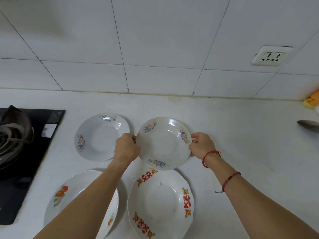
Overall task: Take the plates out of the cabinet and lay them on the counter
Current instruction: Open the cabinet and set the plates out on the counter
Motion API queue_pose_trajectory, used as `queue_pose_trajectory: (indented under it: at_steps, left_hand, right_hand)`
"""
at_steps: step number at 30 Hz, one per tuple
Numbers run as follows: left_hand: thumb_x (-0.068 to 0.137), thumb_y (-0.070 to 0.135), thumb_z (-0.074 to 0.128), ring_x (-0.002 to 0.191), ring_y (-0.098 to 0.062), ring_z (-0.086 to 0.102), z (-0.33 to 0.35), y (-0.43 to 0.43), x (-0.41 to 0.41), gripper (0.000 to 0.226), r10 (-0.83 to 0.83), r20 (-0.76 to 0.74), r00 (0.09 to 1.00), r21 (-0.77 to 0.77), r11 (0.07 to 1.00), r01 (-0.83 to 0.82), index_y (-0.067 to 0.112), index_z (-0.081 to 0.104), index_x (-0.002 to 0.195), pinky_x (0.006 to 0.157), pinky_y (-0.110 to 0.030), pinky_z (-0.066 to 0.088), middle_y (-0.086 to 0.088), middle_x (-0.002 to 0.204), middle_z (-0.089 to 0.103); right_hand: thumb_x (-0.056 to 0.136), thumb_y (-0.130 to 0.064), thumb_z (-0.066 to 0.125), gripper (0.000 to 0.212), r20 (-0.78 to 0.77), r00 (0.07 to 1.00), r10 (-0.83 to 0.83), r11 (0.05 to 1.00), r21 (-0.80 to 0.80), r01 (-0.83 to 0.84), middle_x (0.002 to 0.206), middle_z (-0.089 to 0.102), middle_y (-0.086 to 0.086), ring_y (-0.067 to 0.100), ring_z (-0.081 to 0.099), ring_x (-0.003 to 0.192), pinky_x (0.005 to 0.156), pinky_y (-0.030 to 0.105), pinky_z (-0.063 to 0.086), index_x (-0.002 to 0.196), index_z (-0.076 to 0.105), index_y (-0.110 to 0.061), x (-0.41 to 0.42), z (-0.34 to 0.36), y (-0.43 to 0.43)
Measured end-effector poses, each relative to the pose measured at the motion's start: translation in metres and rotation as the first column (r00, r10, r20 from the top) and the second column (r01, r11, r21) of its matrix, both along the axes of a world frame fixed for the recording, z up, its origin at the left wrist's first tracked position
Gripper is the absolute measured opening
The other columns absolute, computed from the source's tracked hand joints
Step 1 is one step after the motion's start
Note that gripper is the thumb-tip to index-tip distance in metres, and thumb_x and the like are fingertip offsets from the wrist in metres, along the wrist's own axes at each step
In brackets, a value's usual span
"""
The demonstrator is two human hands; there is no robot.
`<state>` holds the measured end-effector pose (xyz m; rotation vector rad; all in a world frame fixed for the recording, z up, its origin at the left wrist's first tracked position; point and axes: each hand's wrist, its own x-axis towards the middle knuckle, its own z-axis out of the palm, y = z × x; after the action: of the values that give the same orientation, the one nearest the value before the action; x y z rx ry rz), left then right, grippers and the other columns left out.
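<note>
A white plate with pink and blue flowers (164, 144) is held by both rims, level, just above or on the white counter (241, 135). My left hand (126, 149) grips its left edge and my right hand (201, 145) grips its right edge. To its left lies a second flowered plate (100, 137). Nearer to me lie a plate with orange fruit prints (69, 190), partly hidden by my left forearm, and a scalloped plate with red characters (160, 204). The cabinet is not in view.
A black gas hob (25, 152) with a burner takes up the left side. A tiled wall with a socket (271, 56) rises behind the counter. A metal spoon (309, 125) and an orange-yellow packet (312, 100) sit at the far right.
</note>
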<state>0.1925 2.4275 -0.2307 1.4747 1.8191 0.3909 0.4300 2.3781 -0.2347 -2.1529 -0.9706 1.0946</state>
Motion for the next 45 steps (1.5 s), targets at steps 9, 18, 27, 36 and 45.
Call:
queue_pose_trajectory:
  at_steps: [9, 18, 27, 36, 45]
  left_hand:
    - [0.08, -0.009, 0.047, 0.075, -0.03, 0.066, -0.018, 0.024, 0.008, 0.028, -0.012, -0.028, 1.0, 0.001, 1.0, 0.012, 0.003, 0.07, 0.09, 0.071, -0.043, 0.061, -0.014, 0.086, 0.071]
    - [0.078, -0.012, 0.042, 0.06, -0.024, 0.057, -0.029, 0.031, 0.011, 0.031, -0.027, -0.021, 0.999, 0.033, 0.999, 0.027, -0.001, 0.071, 0.084, 0.058, -0.038, 0.054, -0.018, 0.076, 0.068]
    - [0.08, -0.011, 0.043, 0.061, -0.027, 0.058, -0.032, 0.033, 0.011, 0.032, -0.037, -0.037, 0.999, 0.067, 0.997, 0.039, -0.001, 0.072, 0.085, 0.057, -0.037, 0.055, -0.018, 0.078, 0.069]
    - [0.085, 0.0, 0.049, 0.071, -0.027, 0.064, -0.028, 0.025, 0.006, 0.021, -0.117, -0.116, 0.986, 0.092, 0.987, 0.128, 0.001, 0.069, 0.093, 0.064, -0.036, 0.059, -0.011, 0.083, 0.066]
    - [0.095, 0.036, 0.055, 0.122, -0.029, 0.051, 0.023, -0.015, -0.004, 0.053, -0.31, -0.297, 0.903, 0.214, 0.9, 0.379, 0.01, 0.046, 0.14, 0.09, -0.043, 0.051, -0.011, 0.139, 0.048]
  right_hand:
    - [0.079, 0.001, 0.061, 0.028, 0.029, 0.999, 0.045, 0.999, 0.006, -0.045, 0.1, 0.076, 0.01, 0.027, 0.071, 0.095, 0.076, 0.045, 0.062, 0.103, 0.067, -0.013, 0.002, -0.024, 0.025]
    - [0.079, 0.004, 0.061, 0.036, 0.022, 0.999, 0.044, 0.999, -0.014, -0.044, 0.101, 0.075, 0.008, 0.026, 0.071, 0.095, 0.075, 0.043, 0.063, 0.11, 0.067, -0.012, 0.004, -0.035, 0.032]
    - [0.078, 0.005, 0.062, 0.043, 0.017, 0.999, 0.033, 0.999, -0.018, -0.033, 0.104, 0.074, 0.008, 0.024, 0.071, 0.095, 0.074, 0.041, 0.063, 0.118, 0.064, -0.01, 0.005, -0.036, 0.032]
    - [0.084, -0.003, 0.062, 0.051, 0.09, 0.989, 0.122, 0.992, -0.036, -0.119, 0.119, 0.067, 0.012, 0.028, 0.066, 0.105, 0.062, 0.022, 0.053, 0.133, 0.051, -0.01, 0.001, -0.02, 0.027]
    - [0.09, -0.031, 0.061, 0.059, 0.287, 0.923, 0.256, 0.962, 0.022, -0.273, 0.128, 0.048, 0.013, 0.03, 0.054, 0.113, 0.084, 0.031, 0.047, 0.143, 0.039, -0.017, -0.016, 0.024, 0.0]
